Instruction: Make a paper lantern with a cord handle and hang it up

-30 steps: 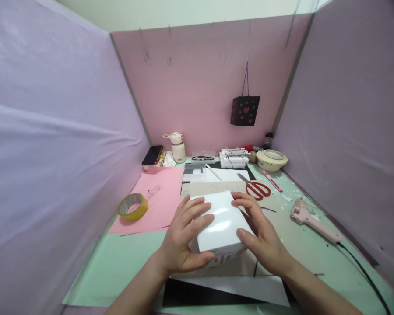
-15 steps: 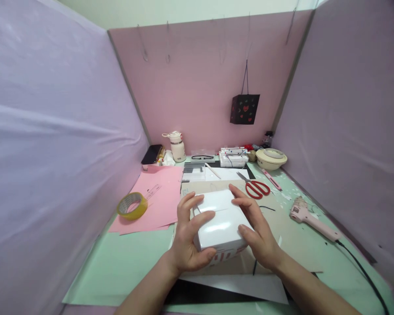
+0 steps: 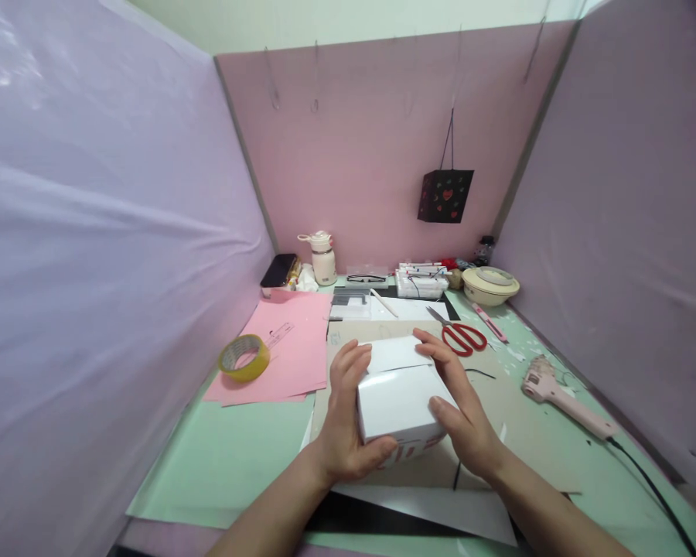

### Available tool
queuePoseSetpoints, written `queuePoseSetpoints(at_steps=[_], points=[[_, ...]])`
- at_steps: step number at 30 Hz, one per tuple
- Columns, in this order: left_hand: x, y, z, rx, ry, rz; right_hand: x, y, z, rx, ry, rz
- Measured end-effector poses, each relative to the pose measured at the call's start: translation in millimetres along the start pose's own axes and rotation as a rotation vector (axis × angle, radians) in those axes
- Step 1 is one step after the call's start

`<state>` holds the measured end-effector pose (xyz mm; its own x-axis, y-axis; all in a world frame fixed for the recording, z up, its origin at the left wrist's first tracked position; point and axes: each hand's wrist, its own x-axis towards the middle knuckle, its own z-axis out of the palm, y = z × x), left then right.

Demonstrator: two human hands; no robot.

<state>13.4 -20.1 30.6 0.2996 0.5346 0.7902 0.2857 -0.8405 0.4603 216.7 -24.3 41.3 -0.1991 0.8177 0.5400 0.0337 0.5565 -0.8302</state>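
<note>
Between both hands is a white paper box [image 3: 404, 398] with red marks on its near side. Two flaps fold across its top, and a narrow gap runs where they meet. My left hand [image 3: 348, 422] wraps the left side, thumb at the lower near corner and fingers along the far left edge. On the right side, my right hand [image 3: 461, 410] grips with the thumb on the top edge and fingers at the far corner. Beneath the box lies a greyish-beige board [image 3: 522, 441]. Red-handled scissors [image 3: 462, 339] rest on it just beyond my right hand.
Yellow tape [image 3: 244, 358] lies on pink paper [image 3: 295, 340] at left. A pink glue gun [image 3: 568, 398] with a black cord is at right, near a pink cutter [image 3: 490, 322]. Behind stand a bottle [image 3: 323, 261] and a lidded bowl [image 3: 490, 286]. A black bag [image 3: 445, 196] hangs at the back.
My left index finger and thumb have shifted off the box top toward its left edge. The gap between the top flaps shows more clearly. The whole view has swung slightly left.
</note>
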Motion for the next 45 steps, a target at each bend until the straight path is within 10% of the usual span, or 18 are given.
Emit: queuePoseSetpoints(at_steps=[45], points=[[-4.4, 7.8, -1.9, -0.025, 0.002, -0.155, -1.9, -5.0, -1.0, -0.052, -0.029, 0.034]])
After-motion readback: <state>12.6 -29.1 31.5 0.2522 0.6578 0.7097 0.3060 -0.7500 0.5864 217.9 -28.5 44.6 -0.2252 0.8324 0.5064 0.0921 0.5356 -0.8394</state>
